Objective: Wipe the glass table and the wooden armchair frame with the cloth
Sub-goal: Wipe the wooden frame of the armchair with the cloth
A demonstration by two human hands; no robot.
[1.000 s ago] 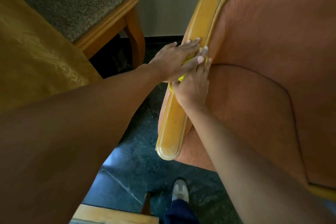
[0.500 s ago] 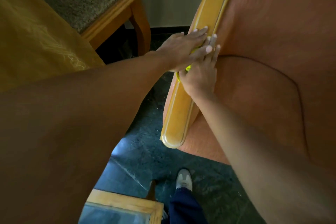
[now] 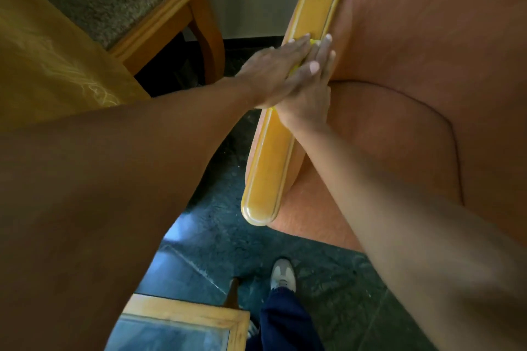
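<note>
The wooden armrest (image 3: 268,168) of an orange upholstered armchair (image 3: 413,65) runs from lower centre up toward the chair's back. My right hand (image 3: 306,100) lies flat on the armrest, and my left hand (image 3: 273,74) lies flat across it. Both press a yellow cloth (image 3: 313,42) against the wood; only slivers of the cloth show at the fingertips and between the palms. The glass table (image 3: 182,319), framed in wood, shows one corner at the bottom edge.
A second wooden chair (image 3: 159,23) with a grey speckled seat stands at the upper left. Yellow fabric (image 3: 42,65) fills the left side. The floor (image 3: 216,251) is dark green tile, and my shoe (image 3: 282,273) stands beside the table corner.
Both hands have slid with the cloth up the armrest toward the chair's back. The view has dipped, so more of the glass table corner shows.
</note>
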